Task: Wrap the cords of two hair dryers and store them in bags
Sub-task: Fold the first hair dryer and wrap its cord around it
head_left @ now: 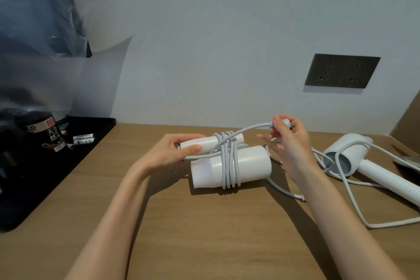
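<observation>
A white folded hair dryer (250, 166) lies at the middle of the wooden table (204, 234), with its pale cord (229, 161) looped several times round barrel and handle. My left hand (175, 151) grips the folded handle at its left end. Up and to the right, my right hand (288, 141) pinches the cord's plug end (285, 122), and the last stretch of cord runs taut from it to the wraps. A second white hair dryer (354, 157) lies at the right, its cord (354, 202) loose across the table.
A black tray (68, 161) at the left holds a dark labelled bottle (48, 130) and small white sachets (83, 138). Clear plastic bags (56, 70) hang above it. A dark double wall socket (342, 70) sits at the back right. A brown box edge (406, 123) stands far right.
</observation>
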Tool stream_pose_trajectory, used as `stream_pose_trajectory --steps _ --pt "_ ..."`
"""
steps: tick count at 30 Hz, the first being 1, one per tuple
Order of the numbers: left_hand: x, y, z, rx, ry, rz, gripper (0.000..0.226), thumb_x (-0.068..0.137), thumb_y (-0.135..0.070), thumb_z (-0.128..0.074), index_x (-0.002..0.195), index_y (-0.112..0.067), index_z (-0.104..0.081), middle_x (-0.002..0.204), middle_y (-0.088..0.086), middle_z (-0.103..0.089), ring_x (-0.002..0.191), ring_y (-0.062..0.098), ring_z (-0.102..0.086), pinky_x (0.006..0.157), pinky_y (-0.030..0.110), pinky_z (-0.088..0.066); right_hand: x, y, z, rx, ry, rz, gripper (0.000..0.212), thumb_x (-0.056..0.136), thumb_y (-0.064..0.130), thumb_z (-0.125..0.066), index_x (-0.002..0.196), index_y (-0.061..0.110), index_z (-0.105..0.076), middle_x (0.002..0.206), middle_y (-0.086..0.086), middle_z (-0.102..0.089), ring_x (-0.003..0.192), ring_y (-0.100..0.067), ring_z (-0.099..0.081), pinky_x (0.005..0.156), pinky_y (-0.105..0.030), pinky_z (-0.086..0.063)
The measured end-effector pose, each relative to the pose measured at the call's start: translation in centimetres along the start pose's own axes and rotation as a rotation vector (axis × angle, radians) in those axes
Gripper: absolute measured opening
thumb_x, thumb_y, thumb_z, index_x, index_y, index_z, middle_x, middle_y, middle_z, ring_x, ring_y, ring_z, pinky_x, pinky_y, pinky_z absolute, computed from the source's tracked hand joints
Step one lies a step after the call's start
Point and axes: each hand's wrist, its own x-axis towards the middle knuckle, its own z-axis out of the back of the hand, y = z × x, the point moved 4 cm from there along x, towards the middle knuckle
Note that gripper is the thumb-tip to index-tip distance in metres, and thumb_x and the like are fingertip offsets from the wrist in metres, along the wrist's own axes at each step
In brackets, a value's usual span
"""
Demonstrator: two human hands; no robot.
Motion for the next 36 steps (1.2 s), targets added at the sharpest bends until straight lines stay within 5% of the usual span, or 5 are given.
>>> stream_pose_trajectory --steps 7,13,23,31,36 --pt "-0.3 1.1 0.2 -0.008 0.08 0.048 0.029 0.092 -0.025 -0.06 0.12 -0.031 -0.065 0.118 -0.007 -0.067 0.107 0.013 -0.063 0.084 0.025 -0.053 0.1 -2.7 0.1 -0.246 -0.061 -0.06 0.019 0.097 0.021 -0.053 0.112 0.013 -0.048 0.091 -0.004 -0.059 0.075 -0.012 -0.062 0.062 -0.023 -0.05" --pt "-0.6 2.2 -1.0 -0.423 0.117 0.092 0.034 0.093 -0.015 -0.06 0.127 -0.011 -0.061 0.125 0.015 -0.062 0.112 0.03 -0.062 0.084 0.038 -0.053 0.3 -4.9 0.2 -0.221 0.093 -0.345 0.013 0.095 0.029 -0.056 0.102 0.017 -0.058 0.088 -0.006 -0.064 0.075 -0.019 -0.057 0.06 -0.031 -0.043" --pt "-0.3 2.7 -1.1 -0.463 0.085 0.105 0.036 0.09 -0.015 -0.065 0.126 -0.015 -0.062 0.124 0.017 -0.062 0.112 0.042 -0.059 0.081 0.042 -0.05 0.5 -5.2 0.5 -0.259 0.235 -0.389 0.015 0.091 0.019 -0.062 0.104 0.015 -0.069 0.102 -0.01 -0.071 0.086 -0.023 -0.064 0.073 -0.036 -0.049" --pt "-0.5 2.5 -1.0 -0.452 0.084 0.104 0.037 0.089 -0.018 -0.066 0.125 -0.015 -0.062 0.124 0.015 -0.062 0.111 0.036 -0.061 0.081 0.04 -0.052 0.6 -1.7 1.2 -0.971 0.101 0.257 0.015 0.093 0.031 -0.058 0.097 0.025 -0.071 0.092 0.012 -0.068 0.087 -0.007 -0.061 0.073 -0.036 -0.055" --pt "-0.8 2.5 -1.1 -0.457 0.072 0.086 0.035 0.09 -0.017 -0.066 0.125 -0.015 -0.063 0.125 0.015 -0.062 0.111 0.035 -0.062 0.08 0.038 -0.051 -1.3 -0.9 -1.4 -0.878 0.36 0.364 0.025 0.095 0.043 -0.05 0.118 0.041 -0.06 0.109 0.037 -0.052 0.109 0.005 -0.046 0.084 -0.014 -0.036"
